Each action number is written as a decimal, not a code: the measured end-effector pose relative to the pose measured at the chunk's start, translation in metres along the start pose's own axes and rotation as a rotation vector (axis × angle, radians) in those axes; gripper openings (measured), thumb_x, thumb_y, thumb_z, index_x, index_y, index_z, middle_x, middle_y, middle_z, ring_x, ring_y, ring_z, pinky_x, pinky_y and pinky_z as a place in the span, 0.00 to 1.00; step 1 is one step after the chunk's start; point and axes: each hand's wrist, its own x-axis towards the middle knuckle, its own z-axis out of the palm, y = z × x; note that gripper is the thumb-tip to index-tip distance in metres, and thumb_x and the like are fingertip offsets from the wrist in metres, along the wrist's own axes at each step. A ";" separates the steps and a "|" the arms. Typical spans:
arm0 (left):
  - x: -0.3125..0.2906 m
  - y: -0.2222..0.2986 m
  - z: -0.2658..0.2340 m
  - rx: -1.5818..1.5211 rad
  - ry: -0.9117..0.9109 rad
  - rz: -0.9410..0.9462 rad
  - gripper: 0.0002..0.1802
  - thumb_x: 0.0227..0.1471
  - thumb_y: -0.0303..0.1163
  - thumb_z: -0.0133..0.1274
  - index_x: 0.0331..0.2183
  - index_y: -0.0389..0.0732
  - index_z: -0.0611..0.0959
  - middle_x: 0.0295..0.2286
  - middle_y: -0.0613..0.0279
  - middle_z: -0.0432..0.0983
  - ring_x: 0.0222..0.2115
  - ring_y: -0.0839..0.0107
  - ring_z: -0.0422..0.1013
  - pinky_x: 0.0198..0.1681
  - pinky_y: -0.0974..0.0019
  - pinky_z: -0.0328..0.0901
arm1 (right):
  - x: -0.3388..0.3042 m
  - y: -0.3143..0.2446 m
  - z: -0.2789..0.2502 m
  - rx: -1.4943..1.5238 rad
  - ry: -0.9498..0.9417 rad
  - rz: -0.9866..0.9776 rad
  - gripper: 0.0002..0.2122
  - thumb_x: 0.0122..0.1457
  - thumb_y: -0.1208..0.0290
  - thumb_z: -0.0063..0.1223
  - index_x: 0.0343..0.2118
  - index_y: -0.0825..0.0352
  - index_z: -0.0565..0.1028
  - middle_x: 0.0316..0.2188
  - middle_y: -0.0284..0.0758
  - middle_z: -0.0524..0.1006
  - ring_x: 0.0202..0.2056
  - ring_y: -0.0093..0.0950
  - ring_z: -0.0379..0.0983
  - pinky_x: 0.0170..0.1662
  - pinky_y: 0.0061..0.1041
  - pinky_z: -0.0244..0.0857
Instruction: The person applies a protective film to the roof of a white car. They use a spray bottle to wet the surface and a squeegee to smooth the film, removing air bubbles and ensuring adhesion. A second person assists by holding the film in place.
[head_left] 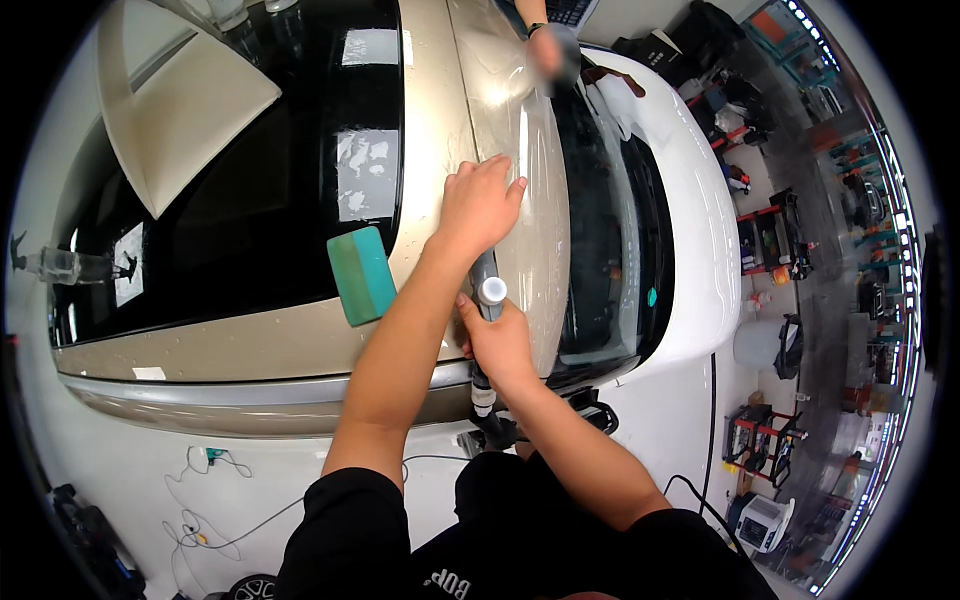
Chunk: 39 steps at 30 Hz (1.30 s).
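My left hand [482, 205] lies on the beige car roof [432, 170], its fingers stretched forward along a thin dark seam and its thumb apart. Clear, glossy film [530, 230] covers the roof's right side, next to this hand. Just nearer to me, my right hand [502, 345] is wrapped round a grey hand tool [484, 268] with a round white cap; its kind is not clear. The tool's front end reaches under my left wrist. Left of my left forearm, a two-tone green rectangular card [362, 275] rests on the roof beside the black glass panel.
Another person's hand [548, 52] with a dark wristband is at the roof's far edge. A folded cream panel [190, 100] and a clear spray bottle [70, 266] lie on the left. The windshield [605, 230] slopes down right. Thin cables [262, 516] trail over the floor.
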 end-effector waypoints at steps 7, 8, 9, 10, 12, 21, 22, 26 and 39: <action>-0.003 -0.002 -0.003 0.022 0.011 0.022 0.29 0.69 0.46 0.50 0.60 0.34 0.80 0.57 0.48 0.79 0.56 0.47 0.72 0.63 0.48 0.62 | -0.001 0.004 0.004 -0.073 0.013 -0.059 0.23 0.65 0.55 0.67 0.30 0.76 0.76 0.16 0.40 0.78 0.17 0.31 0.77 0.24 0.34 0.68; -0.003 -0.002 -0.003 0.017 0.017 0.018 0.29 0.69 0.46 0.50 0.60 0.34 0.80 0.57 0.48 0.79 0.56 0.47 0.72 0.63 0.48 0.62 | 0.000 0.004 0.004 -0.085 0.022 -0.077 0.23 0.65 0.55 0.67 0.30 0.76 0.76 0.16 0.40 0.77 0.17 0.31 0.77 0.24 0.34 0.68; -0.004 -0.001 -0.005 0.019 -0.003 0.007 0.29 0.69 0.46 0.50 0.60 0.34 0.80 0.57 0.48 0.80 0.56 0.48 0.72 0.63 0.49 0.62 | -0.001 0.003 0.003 -0.090 0.020 -0.079 0.23 0.65 0.55 0.67 0.30 0.76 0.76 0.16 0.40 0.77 0.17 0.31 0.77 0.24 0.34 0.68; -0.004 -0.001 -0.007 0.021 -0.024 -0.004 0.29 0.69 0.46 0.50 0.59 0.34 0.80 0.56 0.49 0.80 0.56 0.49 0.72 0.63 0.49 0.61 | -0.002 0.001 0.003 -0.090 0.021 -0.070 0.23 0.65 0.55 0.68 0.30 0.76 0.76 0.16 0.40 0.77 0.17 0.31 0.77 0.25 0.35 0.68; -0.004 0.001 -0.010 0.023 -0.025 -0.010 0.29 0.69 0.47 0.49 0.58 0.34 0.82 0.55 0.47 0.81 0.56 0.48 0.73 0.63 0.49 0.62 | -0.003 0.000 0.003 -0.093 0.019 -0.061 0.23 0.65 0.55 0.68 0.30 0.76 0.76 0.16 0.40 0.77 0.18 0.32 0.77 0.25 0.35 0.68; 0.002 -0.009 -0.010 0.041 -0.099 -0.077 0.29 0.68 0.49 0.50 0.53 0.34 0.86 0.43 0.42 0.86 0.48 0.41 0.79 0.56 0.46 0.71 | -0.003 -0.001 0.000 -0.161 0.036 -0.068 0.21 0.66 0.56 0.68 0.33 0.74 0.76 0.18 0.34 0.76 0.16 0.24 0.73 0.19 0.29 0.64; 0.003 -0.011 -0.008 0.029 -0.100 -0.101 0.28 0.67 0.49 0.51 0.54 0.35 0.86 0.43 0.42 0.86 0.47 0.42 0.80 0.55 0.46 0.71 | -0.003 -0.001 0.000 -0.160 0.031 -0.078 0.21 0.66 0.56 0.68 0.33 0.74 0.76 0.18 0.34 0.76 0.16 0.24 0.73 0.19 0.29 0.65; 0.002 -0.013 0.000 -0.087 -0.025 -0.107 0.25 0.67 0.47 0.52 0.54 0.39 0.87 0.44 0.43 0.86 0.47 0.44 0.80 0.55 0.49 0.72 | 0.000 0.007 -0.006 -0.183 0.022 -0.115 0.21 0.66 0.56 0.68 0.34 0.73 0.75 0.18 0.34 0.76 0.16 0.25 0.74 0.21 0.28 0.66; -0.001 -0.024 0.015 -0.022 0.011 -0.166 0.16 0.62 0.39 0.57 0.46 0.42 0.90 0.40 0.48 0.87 0.45 0.45 0.81 0.52 0.48 0.74 | -0.154 0.067 -0.218 -0.454 -0.254 -0.225 0.17 0.55 0.65 0.78 0.42 0.70 0.83 0.39 0.39 0.78 0.42 0.34 0.77 0.48 0.33 0.71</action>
